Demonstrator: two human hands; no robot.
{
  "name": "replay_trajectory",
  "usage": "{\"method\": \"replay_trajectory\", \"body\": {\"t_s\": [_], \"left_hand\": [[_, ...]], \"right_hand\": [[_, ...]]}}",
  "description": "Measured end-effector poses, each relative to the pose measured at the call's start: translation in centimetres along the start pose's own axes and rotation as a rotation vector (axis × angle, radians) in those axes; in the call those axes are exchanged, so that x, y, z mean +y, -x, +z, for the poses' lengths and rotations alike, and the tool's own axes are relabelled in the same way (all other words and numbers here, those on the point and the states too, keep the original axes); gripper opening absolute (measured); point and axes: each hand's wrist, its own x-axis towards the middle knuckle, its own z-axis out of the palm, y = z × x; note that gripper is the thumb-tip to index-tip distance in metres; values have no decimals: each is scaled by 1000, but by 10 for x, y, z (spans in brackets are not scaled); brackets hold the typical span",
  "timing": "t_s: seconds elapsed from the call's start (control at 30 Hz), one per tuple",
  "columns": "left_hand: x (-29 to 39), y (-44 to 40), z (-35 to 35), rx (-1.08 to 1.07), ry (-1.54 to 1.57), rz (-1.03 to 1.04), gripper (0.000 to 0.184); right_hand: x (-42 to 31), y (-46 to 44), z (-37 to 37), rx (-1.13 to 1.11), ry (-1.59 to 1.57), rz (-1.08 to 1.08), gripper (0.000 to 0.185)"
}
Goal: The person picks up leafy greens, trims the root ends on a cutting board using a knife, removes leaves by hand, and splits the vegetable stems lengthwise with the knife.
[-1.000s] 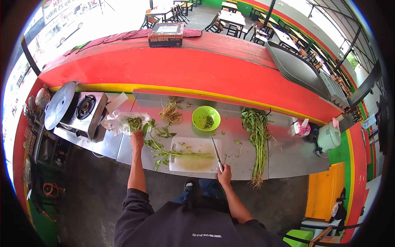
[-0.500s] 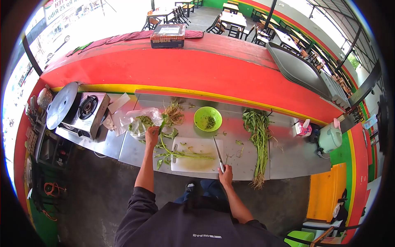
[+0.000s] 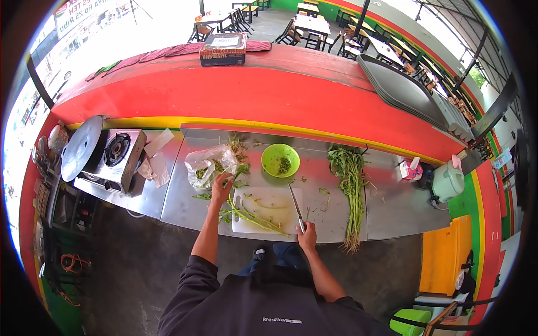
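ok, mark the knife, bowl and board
Knife [image 3: 295, 204]: head view, on the blade.
Bowl [image 3: 269, 159]: head view, inner left wall.
Board [image 3: 281, 195]: head view, bare surface toward its upper right.

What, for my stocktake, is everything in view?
Cutting board: 1, white, on silver counter
Knife: 1, silver, board's right edge
Bowl: 1, green, behind board
Bag: 1, clear, bowl's left
Stalks: several, green, on board
Leafy bundle: 1, green, bowl's right
Stove: 1, silver, counter's left
Disc: 1, grey, beside stove
Packet: 1, pink, counter's right
Box: 1, dark, on red ledge
Trays: several, grey, ledge's right
Tables: several, pale, background
Left hand: 1, by bag
Right hand: 1, on knife
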Motion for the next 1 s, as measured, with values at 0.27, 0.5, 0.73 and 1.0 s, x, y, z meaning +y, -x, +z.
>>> {"method": "replay_trajectory", "body": {"t_s": [0.27,0.5,0.73,1.0], "left_hand": [[91,81,18,-316,-276,310,54],[69,142,55,-551,-216,444,45],[65,132,53,-549,-247,351,29],[67,128,72,-463,-285,302,22]], "right_hand": [[0,2,1,8,22,-17,33],[1,2,2,12,10,0,34],[1,3,3,20,10,-9,34],[5,3,5,-9,53,-24,33]]}}
